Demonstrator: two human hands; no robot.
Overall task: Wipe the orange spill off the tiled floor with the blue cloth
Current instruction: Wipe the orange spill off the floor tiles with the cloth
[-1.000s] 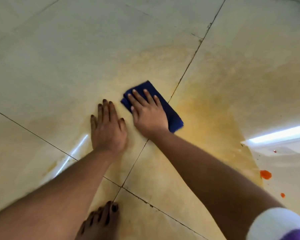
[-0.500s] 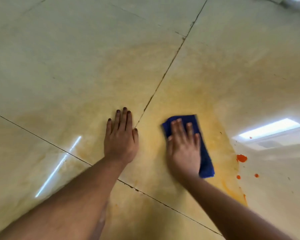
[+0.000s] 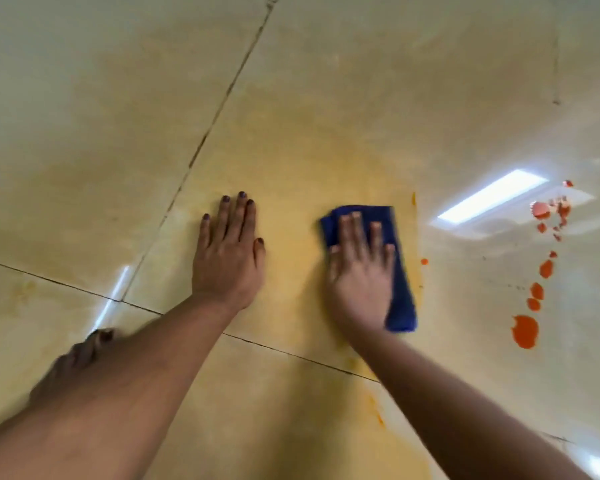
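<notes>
Right of the blue cloth (image 3: 400,271) (under flat right hand (image 3: 361,271)), orange drops (image 3: 525,330).

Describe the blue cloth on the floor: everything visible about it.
The blue cloth is dark blue, soft-looking fabric folded into a long pad. It lies flat on the tiled floor, on the smeared yellow-orange film, its long side running away from the person. The right hand presses on it with straight fingers, covering its left part; the right edge and near corner show. Bright orange drops lie apart to its right.
</notes>
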